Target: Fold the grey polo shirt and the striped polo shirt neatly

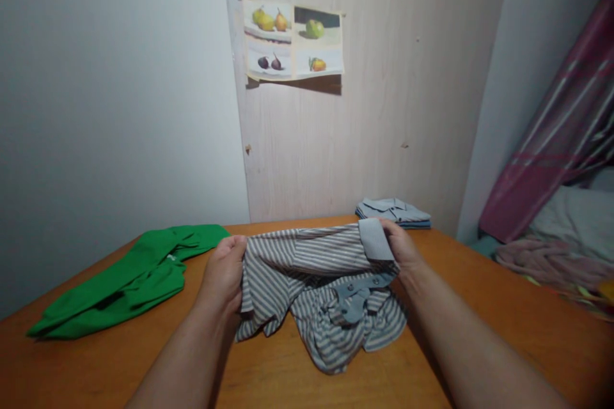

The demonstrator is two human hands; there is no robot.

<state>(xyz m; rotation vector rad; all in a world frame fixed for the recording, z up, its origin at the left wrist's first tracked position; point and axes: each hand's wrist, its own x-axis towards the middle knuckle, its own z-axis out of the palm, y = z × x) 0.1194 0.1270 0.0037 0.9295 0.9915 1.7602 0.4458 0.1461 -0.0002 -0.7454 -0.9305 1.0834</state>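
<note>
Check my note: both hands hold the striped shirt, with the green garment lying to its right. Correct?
Not quite: the head view shows the green garment lying left of the striped shirt. The left hand and right hand do hold it.

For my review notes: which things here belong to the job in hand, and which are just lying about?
Job in hand: striped garment, left hand, right hand, table.

Apparently lying about: green garment, folded clothes (either could belong; neither is touched), fruit pictures, curtain.
</note>
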